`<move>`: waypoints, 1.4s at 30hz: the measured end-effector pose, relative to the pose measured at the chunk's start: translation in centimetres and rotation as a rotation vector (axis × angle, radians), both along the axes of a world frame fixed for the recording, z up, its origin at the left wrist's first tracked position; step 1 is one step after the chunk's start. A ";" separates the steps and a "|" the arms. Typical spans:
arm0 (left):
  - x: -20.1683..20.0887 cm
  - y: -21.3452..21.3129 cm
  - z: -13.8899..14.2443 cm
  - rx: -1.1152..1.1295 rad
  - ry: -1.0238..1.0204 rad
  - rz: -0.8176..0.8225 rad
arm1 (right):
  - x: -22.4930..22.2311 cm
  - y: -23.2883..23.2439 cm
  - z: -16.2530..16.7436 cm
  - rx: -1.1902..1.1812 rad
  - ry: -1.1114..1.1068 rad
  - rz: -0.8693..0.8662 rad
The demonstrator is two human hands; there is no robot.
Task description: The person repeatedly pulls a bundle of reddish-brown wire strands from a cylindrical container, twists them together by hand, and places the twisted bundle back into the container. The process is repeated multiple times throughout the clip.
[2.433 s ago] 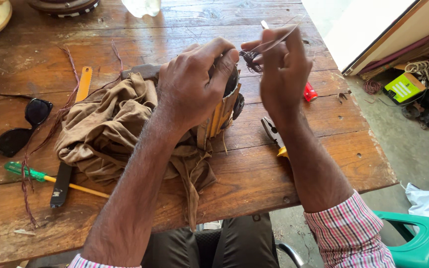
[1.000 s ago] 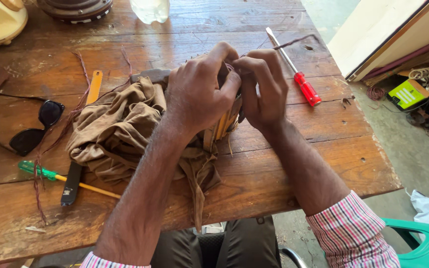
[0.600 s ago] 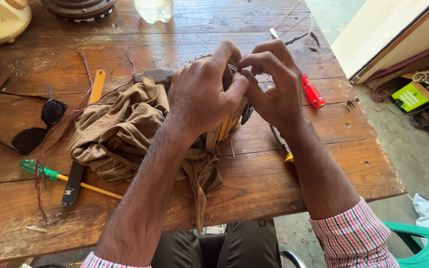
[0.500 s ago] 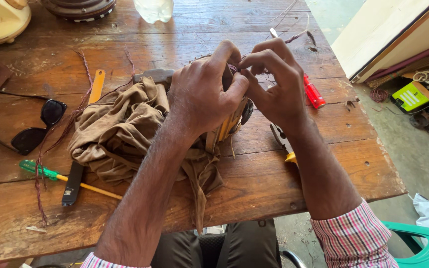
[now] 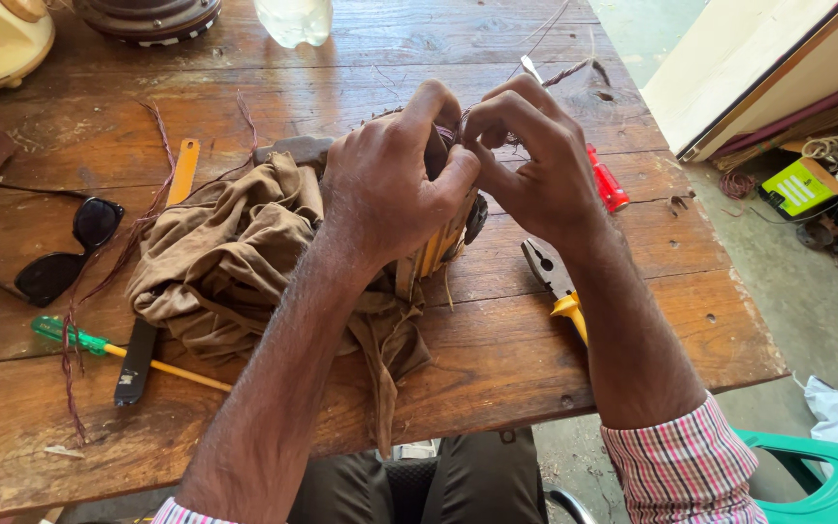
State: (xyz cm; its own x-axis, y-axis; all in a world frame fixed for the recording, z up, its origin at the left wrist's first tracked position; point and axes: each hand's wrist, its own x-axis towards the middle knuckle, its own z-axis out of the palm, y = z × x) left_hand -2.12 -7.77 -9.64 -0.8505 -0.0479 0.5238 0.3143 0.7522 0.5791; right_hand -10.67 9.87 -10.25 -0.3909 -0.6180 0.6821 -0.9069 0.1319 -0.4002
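Left hand [image 5: 395, 189] clamps round metal winding core [image 5: 438, 238] on brown cloth [image 5: 235, 252]; right hand [image 5: 535, 170] pinches thin reddish copper wire [image 5: 574, 70] — overpull risks snapping it — or tipping core.

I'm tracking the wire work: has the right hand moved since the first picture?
Yes. The right hand has come in toward the left hand, off the far table edge, fingertips now meeting over the wound part.
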 end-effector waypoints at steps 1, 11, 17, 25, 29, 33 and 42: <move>-0.1 0.0 0.0 0.006 -0.012 -0.006 | 0.0 0.0 -0.1 -0.002 0.001 0.005; 0.1 0.1 0.1 0.019 -0.010 -0.003 | 0.2 -0.4 -1.3 -0.018 0.070 -0.090; -0.1 0.1 0.0 0.009 0.030 0.002 | 0.6 -0.8 -2.3 -0.059 0.061 -0.174; 0.0 0.0 -0.1 -0.037 0.039 0.002 | 0.8 -0.9 -2.7 -0.139 0.023 -0.224; -0.3 0.0 0.0 -0.030 0.005 -0.020 | 0.4 -1.0 -2.6 -0.166 0.049 -0.272; -0.4 0.0 0.1 -0.034 -0.027 -0.047 | -0.6 -1.0 -2.3 -0.411 -0.401 -0.177; -0.2 -0.1 -0.1 -0.105 0.064 -0.015 | 0.7 -1.3 -1.9 -0.352 -0.209 -0.145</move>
State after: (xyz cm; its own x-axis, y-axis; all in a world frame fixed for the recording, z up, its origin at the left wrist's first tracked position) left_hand -2.27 -7.87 -9.78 -0.8154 0.0221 0.5784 0.3595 0.8026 0.4761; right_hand -10.01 8.62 -12.13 -0.6084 -0.2902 0.7387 -0.7839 0.0743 -0.6164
